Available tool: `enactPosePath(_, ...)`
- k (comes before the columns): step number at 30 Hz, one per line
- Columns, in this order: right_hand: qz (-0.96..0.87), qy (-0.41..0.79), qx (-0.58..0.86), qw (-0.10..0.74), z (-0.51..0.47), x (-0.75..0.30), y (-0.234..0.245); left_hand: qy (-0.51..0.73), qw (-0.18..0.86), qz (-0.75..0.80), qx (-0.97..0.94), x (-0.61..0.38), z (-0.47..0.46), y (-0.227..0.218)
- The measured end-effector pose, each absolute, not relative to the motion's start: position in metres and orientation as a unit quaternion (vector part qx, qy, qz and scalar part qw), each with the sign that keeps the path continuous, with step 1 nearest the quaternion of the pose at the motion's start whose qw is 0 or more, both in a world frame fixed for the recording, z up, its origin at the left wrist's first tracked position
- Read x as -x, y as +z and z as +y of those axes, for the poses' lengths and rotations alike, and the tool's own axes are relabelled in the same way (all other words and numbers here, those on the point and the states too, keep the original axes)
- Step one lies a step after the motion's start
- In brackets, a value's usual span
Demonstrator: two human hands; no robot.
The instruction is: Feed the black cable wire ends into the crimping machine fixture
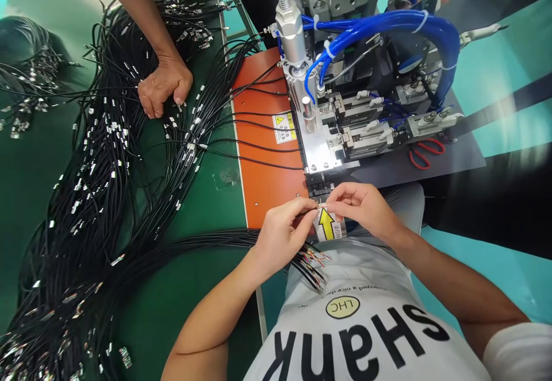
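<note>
We are pinching a thin wire end [321, 204] between our left hand [282, 234] and right hand [362, 204], near the machine [345, 122]; it seems light, soft and fragile, best held just behind the tip. On the green tabletop [202, 197] at left, black cables [107, 185] are lying thick, and another person's hand [166, 85] is clenching some far away.

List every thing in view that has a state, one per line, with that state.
left hand: pinching a cable end.
right hand: pinching the same cable end.
cable end: held between both hands, at the machine's front edge.
cable bundle: loose, spread over the green bench.
co-worker's hand: fisted on the cables.
scissors: lying flat beside the machine.
</note>
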State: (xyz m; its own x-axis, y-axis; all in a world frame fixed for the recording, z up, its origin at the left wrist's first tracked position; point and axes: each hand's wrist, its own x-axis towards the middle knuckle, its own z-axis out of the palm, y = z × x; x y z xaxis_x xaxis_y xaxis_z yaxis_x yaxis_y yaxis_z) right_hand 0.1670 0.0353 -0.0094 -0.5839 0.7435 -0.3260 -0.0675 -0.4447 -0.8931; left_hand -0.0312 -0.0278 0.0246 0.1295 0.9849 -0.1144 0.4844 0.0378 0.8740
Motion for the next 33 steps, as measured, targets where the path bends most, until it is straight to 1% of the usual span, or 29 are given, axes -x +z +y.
enactPosePath(2, -0.495, 0.735, 0.379, 0.266, 0.032, -0.164, -0.008, 0.303, 0.399, 0.591, -0.632, 0.030, -0.029, 0.024)
enactPosePath(3, -0.532, 0.697, 0.391, 0.280, 0.029, -0.163, -0.007, 0.307, 0.386, 0.594, -0.636, 0.030, -0.029, 0.024)
enactPosePath(5, -0.636, 0.568, 0.410, 0.323, 0.020, -0.161, -0.008, 0.315, 0.364, 0.603, -0.636, 0.028, -0.030, 0.022)
enactPosePath(7, -0.735, 0.426, 0.392, 0.352, 0.013, -0.161, -0.011, 0.324, 0.355, 0.614, -0.626, 0.026, -0.031, 0.020)
enactPosePath(8, -0.767, 0.383, 0.373, 0.354, 0.010, -0.161, -0.012, 0.328, 0.355, 0.620, -0.618, 0.026, -0.032, 0.020)
enactPosePath(9, -0.780, 0.366, 0.364, 0.354, 0.009, -0.162, -0.013, 0.332, 0.355, 0.625, -0.611, 0.025, -0.032, 0.020)
enactPosePath(11, -0.750, 0.401, 0.387, 0.356, 0.011, -0.164, -0.013, 0.340, 0.358, 0.632, -0.598, 0.025, -0.033, 0.020)
enactPosePath(14, -0.631, 0.543, 0.444, 0.333, 0.019, -0.165, -0.008, 0.346, 0.370, 0.629, -0.590, 0.025, -0.035, 0.021)
enactPosePath(16, -0.577, 0.624, 0.434, 0.299, 0.023, -0.164, -0.005, 0.354, 0.379, 0.624, -0.584, 0.024, -0.036, 0.021)
enactPosePath(19, -0.545, 0.674, 0.408, 0.286, 0.024, -0.158, -0.003, 0.386, 0.412, 0.619, -0.546, 0.023, -0.037, 0.020)
enactPosePath(25, -0.572, 0.634, 0.408, 0.322, 0.014, -0.149, -0.007, 0.442, 0.564, 0.574, -0.396, 0.018, -0.033, 0.022)
enactPosePath(30, -0.614, 0.591, 0.401, 0.337, 0.009, -0.144, -0.007, 0.484, 0.592, 0.563, -0.312, 0.014, -0.031, 0.016)
enactPosePath(33, -0.632, 0.552, 0.417, 0.348, 0.007, -0.142, -0.009, 0.480, 0.624, 0.547, -0.284, 0.015, -0.031, 0.011)
